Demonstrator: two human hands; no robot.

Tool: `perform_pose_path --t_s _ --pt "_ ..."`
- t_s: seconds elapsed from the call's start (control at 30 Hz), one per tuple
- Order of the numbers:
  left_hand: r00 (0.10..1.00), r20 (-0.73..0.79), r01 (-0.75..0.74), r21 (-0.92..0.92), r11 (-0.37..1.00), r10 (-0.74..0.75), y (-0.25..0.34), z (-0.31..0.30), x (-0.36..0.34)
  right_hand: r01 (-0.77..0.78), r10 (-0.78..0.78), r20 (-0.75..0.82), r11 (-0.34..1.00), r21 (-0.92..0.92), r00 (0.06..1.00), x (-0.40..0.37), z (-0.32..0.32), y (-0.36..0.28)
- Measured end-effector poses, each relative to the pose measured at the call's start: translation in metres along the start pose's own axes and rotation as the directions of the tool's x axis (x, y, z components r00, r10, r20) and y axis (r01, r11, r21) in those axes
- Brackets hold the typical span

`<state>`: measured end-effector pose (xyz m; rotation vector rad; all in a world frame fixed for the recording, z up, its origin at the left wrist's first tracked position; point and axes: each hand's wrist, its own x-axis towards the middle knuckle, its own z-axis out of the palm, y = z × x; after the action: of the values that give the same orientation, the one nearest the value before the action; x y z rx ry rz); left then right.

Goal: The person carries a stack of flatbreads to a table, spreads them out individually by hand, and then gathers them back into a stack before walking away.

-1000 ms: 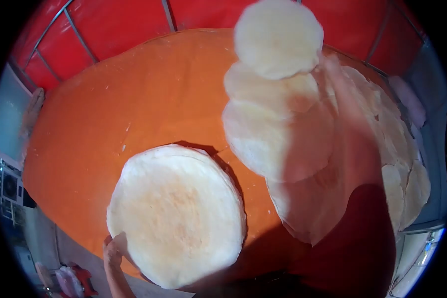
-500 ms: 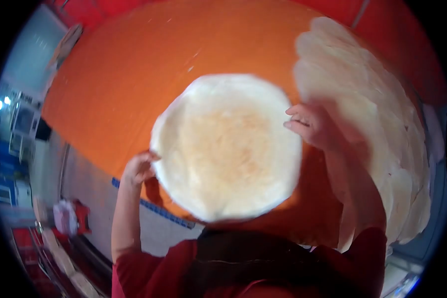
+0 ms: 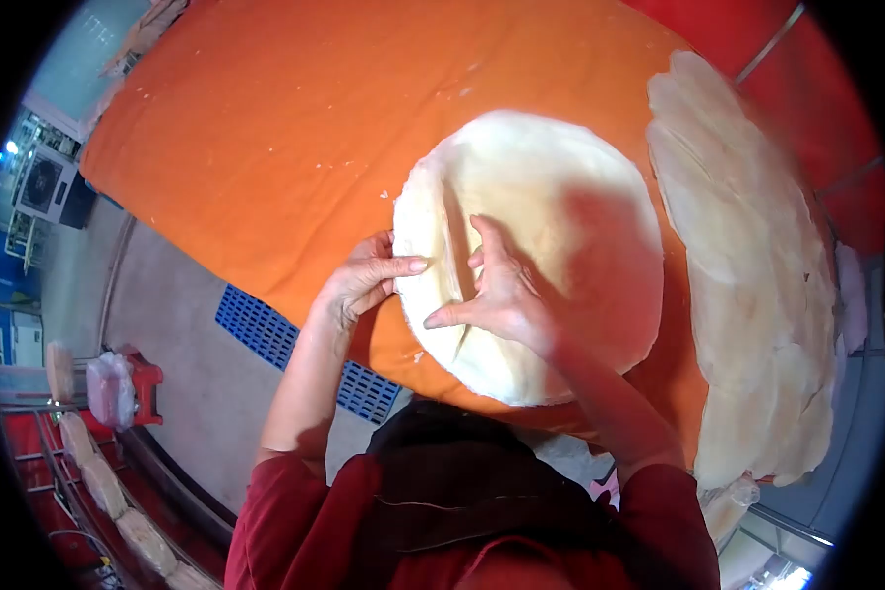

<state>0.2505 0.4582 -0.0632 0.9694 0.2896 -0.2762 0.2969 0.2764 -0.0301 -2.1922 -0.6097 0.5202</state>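
Note:
A large round flatbread (image 3: 600, 285), pale and thin, lies on the orange cloth (image 3: 265, 147). Its left edge is turned up into a narrow fold running roughly front to back. My left hand (image 3: 369, 275) pinches that left edge, thumb on top and fingers underneath. Over the bread, my right hand (image 3: 501, 300) has its thumb and index finger spread apart beside the fold. The thumb tip touches the folded strip; the other fingers are partly curled and partly hidden.
Overlapping flatbreads (image 3: 757, 295) form a long pile along the cloth's right side. Below the near-left table edge lies a blue plastic grate (image 3: 256, 324) on the floor. A red stool (image 3: 146, 388) with a plastic-wrapped bundle stands at left, near wrapped packs (image 3: 103, 482) on a rack.
The flatbread has gone from being held between both hands to lying on the cloth, farther right. Its left edge is now folded, and my right hand has moved from its right rim to the fold.

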Motion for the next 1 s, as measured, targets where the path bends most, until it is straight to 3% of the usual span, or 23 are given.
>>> perform_pose_path --t_s 0.03,0.17,0.2,0.3,0.33,0.4,0.43,0.5,0.63,0.7,0.77,0.83,0.87,0.97,1.0 --pt "1.000 0.009 0.006 -0.004 1.000 -0.006 -0.001 0.000 -0.001 -0.052 0.050 0.053 0.997 0.049 0.997 -0.002 -0.005 0.001" --pt "0.998 -0.057 -0.036 -0.060 0.998 0.033 0.001 0.011 -0.005 0.041 -0.041 -0.005 0.962 0.269 0.999 0.010 0.011 0.037" --pt "0.998 -0.058 -0.014 -0.002 1.000 0.013 0.001 0.011 -0.006 0.000 -0.017 0.057 0.960 0.280 0.998 0.011 0.012 0.039" --pt "0.993 -0.119 0.006 0.071 0.997 0.003 -0.009 0.011 0.001 0.088 -0.079 -0.040 0.936 0.340 0.996 0.012 0.030 0.044" --pt "0.990 -0.140 0.030 0.046 0.999 -0.023 -0.011 0.011 0.001 0.026 -0.026 -0.003 0.970 0.243 1.000 0.007 0.020 0.032" --pt "0.982 -0.177 0.058 -0.008 0.998 -0.059 -0.009 0.010 0.003 0.022 -0.015 -0.029 0.968 0.248 0.999 0.003 0.015 0.027" --pt "0.986 -0.134 0.087 -0.079 0.993 -0.097 -0.007 0.004 0.003 0.022 -0.012 -0.042 0.968 0.251 0.999 0.002 0.014 0.023" --pt "0.985 -0.041 0.155 -0.213 0.965 -0.167 -0.007 -0.014 0.005 0.056 -0.052 -0.099 0.998 0.034 0.994 0.000 0.014 0.008" --pt "0.979 0.071 0.202 -0.242 0.949 -0.190 -0.009 -0.030 0.012 0.041 -0.098 -0.275 0.977 -0.207 0.956 -0.002 0.027 -0.004" --pt "0.968 0.118 0.245 -0.224 0.943 -0.223 -0.008 -0.036 0.016 0.111 -0.144 -0.342 0.987 -0.114 0.929 0.003 0.043 0.021" --pt "0.949 0.146 0.309 -0.284 0.907 -0.278 -0.011 -0.043 0.022 0.010 -0.004 -0.235 1.000 0.023 0.972 0.000 0.036 0.001" --pt "0.968 0.136 0.243 -0.307 0.920 -0.210 -0.019 -0.051 0.026 0.001 -0.059 -0.319 0.984 -0.179 0.946 -0.001 0.047 -0.011" --pt "0.930 0.263 0.342 -0.356 0.870 -0.258 -0.004 -0.041 0.021 -0.016 -0.088 -0.351 0.959 -0.283 0.932 -0.003 0.050 -0.018" --pt "0.875 0.410 0.387 -0.270 0.881 -0.259 -0.013 -0.054 0.035 -0.208 0.160 -0.298 0.969 -0.135 0.941 0.000 0.039 -0.028" --pt "0.867 0.405 0.412 -0.253 0.876 -0.291 -0.012 -0.054 0.037 -0.347 0.341 -0.293 0.937 0.034 0.893 -0.003 0.036 -0.035"
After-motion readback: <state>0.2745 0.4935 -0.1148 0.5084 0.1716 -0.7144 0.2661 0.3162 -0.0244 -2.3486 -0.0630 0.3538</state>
